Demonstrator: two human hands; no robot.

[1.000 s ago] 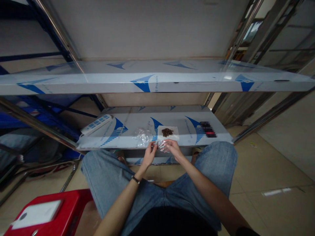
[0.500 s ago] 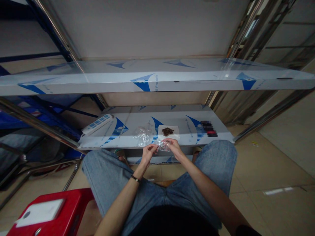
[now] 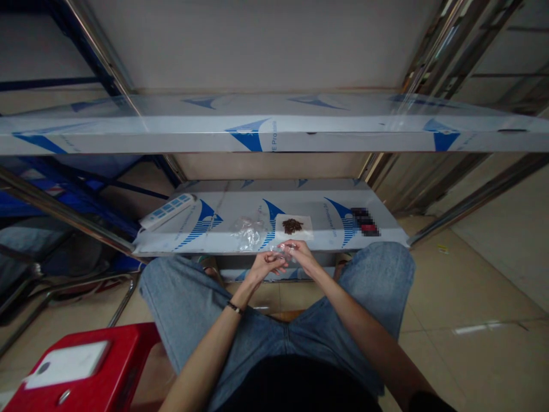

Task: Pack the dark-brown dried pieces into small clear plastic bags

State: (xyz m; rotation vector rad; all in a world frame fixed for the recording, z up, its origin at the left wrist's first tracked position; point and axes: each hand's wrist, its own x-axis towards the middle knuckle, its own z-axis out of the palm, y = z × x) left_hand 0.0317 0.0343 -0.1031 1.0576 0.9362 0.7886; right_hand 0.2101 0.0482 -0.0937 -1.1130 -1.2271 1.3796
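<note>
My left hand (image 3: 266,266) and my right hand (image 3: 299,252) are close together just in front of the lower shelf's edge. Between them is a small clear plastic bag (image 3: 286,252), with the fingers of both hands closed on it. Right behind my hands, a heap of small brown pieces (image 3: 292,226) lies on a white square sheet (image 3: 306,232); the kind of pieces is too small to tell. To the left of the sheet, crumpled clear plastic bags (image 3: 249,233) rest on the shelf.
On the lower shelf (image 3: 227,194) a white power strip (image 3: 168,212) lies at the left and a blurred-out dark object (image 3: 366,222) at the right. An upper shelf (image 3: 171,135) crosses above. A red stool (image 3: 107,377) at lower left bears a white box-like object (image 3: 68,364).
My left hand has moved slightly right, toward my right hand, and its fingers have shifted along the bag. The view has tilted a little.
</note>
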